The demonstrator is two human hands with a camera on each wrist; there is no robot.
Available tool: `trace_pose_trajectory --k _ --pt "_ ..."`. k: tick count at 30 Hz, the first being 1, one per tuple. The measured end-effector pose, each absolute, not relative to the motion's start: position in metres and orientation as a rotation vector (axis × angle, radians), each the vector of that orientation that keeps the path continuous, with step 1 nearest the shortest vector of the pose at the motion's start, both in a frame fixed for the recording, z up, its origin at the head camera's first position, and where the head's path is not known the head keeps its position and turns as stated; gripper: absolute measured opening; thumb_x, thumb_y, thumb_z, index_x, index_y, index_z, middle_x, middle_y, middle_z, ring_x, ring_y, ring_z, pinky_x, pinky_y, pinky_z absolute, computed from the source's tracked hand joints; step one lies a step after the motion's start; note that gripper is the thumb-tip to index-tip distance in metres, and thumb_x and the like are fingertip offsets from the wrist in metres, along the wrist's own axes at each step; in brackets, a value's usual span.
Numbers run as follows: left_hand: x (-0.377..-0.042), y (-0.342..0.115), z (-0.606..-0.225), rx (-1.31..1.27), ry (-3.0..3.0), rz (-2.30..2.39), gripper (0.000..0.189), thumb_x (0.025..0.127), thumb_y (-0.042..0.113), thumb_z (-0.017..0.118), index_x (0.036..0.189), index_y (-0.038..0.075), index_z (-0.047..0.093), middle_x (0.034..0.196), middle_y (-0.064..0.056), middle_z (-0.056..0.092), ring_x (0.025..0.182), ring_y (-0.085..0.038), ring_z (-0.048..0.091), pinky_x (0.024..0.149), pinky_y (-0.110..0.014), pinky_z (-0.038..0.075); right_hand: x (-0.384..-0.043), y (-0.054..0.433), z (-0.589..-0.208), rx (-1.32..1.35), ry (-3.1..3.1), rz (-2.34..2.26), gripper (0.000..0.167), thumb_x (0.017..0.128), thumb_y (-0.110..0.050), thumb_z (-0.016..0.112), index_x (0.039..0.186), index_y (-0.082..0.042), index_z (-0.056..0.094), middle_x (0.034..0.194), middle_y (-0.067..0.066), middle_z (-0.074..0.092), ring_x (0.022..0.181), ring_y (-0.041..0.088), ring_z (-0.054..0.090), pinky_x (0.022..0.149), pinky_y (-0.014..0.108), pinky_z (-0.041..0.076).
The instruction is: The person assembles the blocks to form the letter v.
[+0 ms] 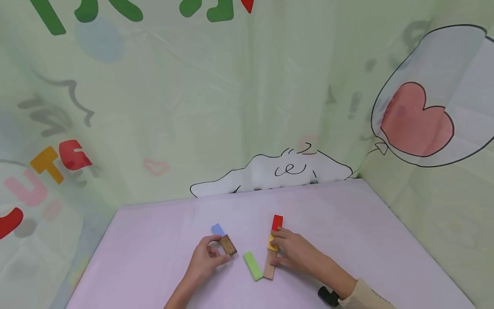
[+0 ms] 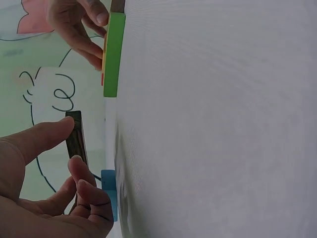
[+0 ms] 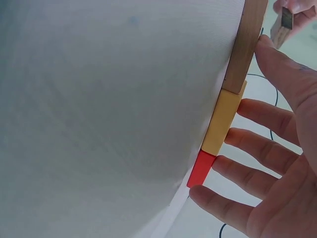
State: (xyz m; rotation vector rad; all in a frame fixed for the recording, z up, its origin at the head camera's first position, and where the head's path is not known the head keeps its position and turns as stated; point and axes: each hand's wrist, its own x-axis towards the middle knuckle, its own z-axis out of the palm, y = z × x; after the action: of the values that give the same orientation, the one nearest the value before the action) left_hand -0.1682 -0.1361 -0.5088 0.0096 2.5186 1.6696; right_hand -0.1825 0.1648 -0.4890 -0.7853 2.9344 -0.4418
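Note:
My left hand (image 1: 203, 261) pinches a dark brown wooden block (image 1: 228, 245) between thumb and fingers, raised above the table in the left wrist view. A blue block (image 1: 218, 229) lies just beyond it. My right hand (image 1: 296, 252) rests along a row of blocks laid end to end: a plain wood block (image 1: 269, 267), a yellow block (image 3: 220, 121) and a red block (image 1: 277, 222). Its spread fingertips touch the row's side in the right wrist view, the thumb by the plain wood block. A green block (image 1: 252, 266) lies slanted, its near end against the plain wood block's near end.
The blocks lie on a table with a pale cloth (image 1: 154, 249). Behind and beside it hang printed curtains (image 1: 193, 107) with letters, a balloon and a cartoon figure. A black band-like object (image 1: 328, 296) shows at the right sleeve.

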Motion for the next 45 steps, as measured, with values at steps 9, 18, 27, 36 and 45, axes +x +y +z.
trace_pose_trajectory --k 9,18,27,36,45 --pt "-0.180 -0.128 -0.505 0.046 2.526 1.703 0.073 0.078 0.007 0.089 0.143 -0.003 0.057 0.078 -0.001 0.059 0.067 -0.011 0.053 0.056 -0.020 0.044 -0.183 0.164 -0.488 -0.764 2.935 -0.451 0.054 0.082 -0.043 0.089 0.120 -0.006 0.078 0.144 0.015 0.067 0.143 0.040 0.056 0.113 0.053 0.052" --pt "-0.188 -0.118 -0.508 0.077 2.512 1.688 0.070 0.079 0.008 0.089 0.142 -0.002 0.059 0.074 0.001 0.057 0.064 -0.010 0.051 0.055 -0.020 0.043 -0.183 0.164 -0.488 -0.779 2.939 -0.440 0.053 0.082 -0.042 0.089 0.119 -0.006 0.078 0.143 0.015 0.068 0.143 0.040 0.057 0.113 0.053 0.051" --pt "-0.190 -0.109 -0.510 0.105 2.498 1.659 0.068 0.079 0.007 0.088 0.140 -0.002 0.060 0.072 0.001 0.053 0.064 -0.012 0.050 0.054 -0.020 0.042 -0.183 0.163 -0.487 -0.802 2.939 -0.431 0.053 0.082 -0.041 0.090 0.119 -0.006 0.078 0.142 0.015 0.068 0.142 0.040 0.058 0.113 0.052 0.051" --pt "-0.194 -0.107 -0.518 0.098 2.505 1.617 0.070 0.077 0.008 0.088 0.141 -0.001 0.060 0.070 0.002 0.053 0.062 -0.011 0.049 0.052 -0.020 0.040 -0.182 0.163 -0.486 -0.797 2.938 -0.426 0.053 0.082 -0.041 0.090 0.119 -0.005 0.078 0.143 0.015 0.068 0.142 0.040 0.057 0.114 0.052 0.051" --pt "-0.198 -0.107 -0.523 0.082 2.497 1.587 0.068 0.078 0.010 0.088 0.140 0.002 0.062 0.068 0.004 0.049 0.059 -0.008 0.044 0.050 -0.019 0.036 -0.182 0.163 -0.486 -0.800 2.935 -0.434 0.053 0.082 -0.041 0.090 0.119 -0.006 0.078 0.142 0.015 0.068 0.142 0.040 0.057 0.113 0.053 0.051"
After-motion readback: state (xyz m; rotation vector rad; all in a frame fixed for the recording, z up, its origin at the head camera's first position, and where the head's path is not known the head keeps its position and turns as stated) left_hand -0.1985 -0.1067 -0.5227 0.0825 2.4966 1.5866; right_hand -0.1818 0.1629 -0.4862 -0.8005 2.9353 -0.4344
